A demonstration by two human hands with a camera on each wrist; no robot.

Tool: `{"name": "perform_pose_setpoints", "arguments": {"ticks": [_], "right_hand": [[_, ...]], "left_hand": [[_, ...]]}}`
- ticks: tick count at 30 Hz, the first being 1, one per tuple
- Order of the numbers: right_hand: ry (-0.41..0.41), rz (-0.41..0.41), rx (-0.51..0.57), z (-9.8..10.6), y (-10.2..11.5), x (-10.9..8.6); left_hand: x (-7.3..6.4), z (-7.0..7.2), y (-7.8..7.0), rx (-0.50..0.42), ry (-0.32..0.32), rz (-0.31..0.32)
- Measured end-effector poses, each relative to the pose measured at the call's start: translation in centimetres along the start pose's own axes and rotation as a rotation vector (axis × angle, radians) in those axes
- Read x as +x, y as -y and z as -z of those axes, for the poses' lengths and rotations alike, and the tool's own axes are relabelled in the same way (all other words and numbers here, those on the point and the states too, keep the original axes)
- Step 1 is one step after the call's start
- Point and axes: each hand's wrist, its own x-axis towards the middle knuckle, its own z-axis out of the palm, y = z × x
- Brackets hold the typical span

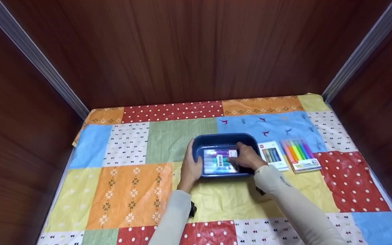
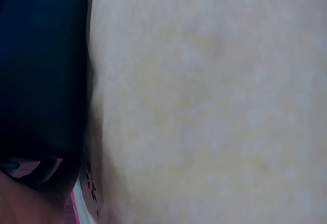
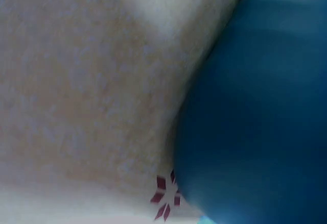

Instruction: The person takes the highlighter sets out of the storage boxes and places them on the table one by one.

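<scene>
A dark blue plastic tub stands on the patchwork cloth. My left hand grips its left wall, thumb over the rim; at the lower left of the left wrist view, part of that hand shows below the tub's dark side. Inside the tub is a clear pack of coloured pens with a white label. Reaching over the tub's right side, my right hand holds the pack's right end, its fingertips partly hidden. Only the tub's outer wall and cloth appear in the right wrist view.
Right of the tub lie a white box with dark-toned pens pictured or showing on it and a pack of bright highlighters. Brown wood-grain panels enclose the table at the back and both sides.
</scene>
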Motion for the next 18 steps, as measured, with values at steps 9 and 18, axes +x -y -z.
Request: {"name": "perform_pose_setpoints", "arguments": {"ticks": [9, 18], "right_hand": [[-0.046, 0.023, 0.06, -0.86, 0.69, -0.1], [-0.066, -0.043, 0.211, -0.55, 0.89, 0.08]], "left_hand": [[-0.02, -0.19, -0.09, 0.008, -0.011, 0.015], [-0.04, -0.09, -0.01, 0.001, 0.009, 0.0]]}}
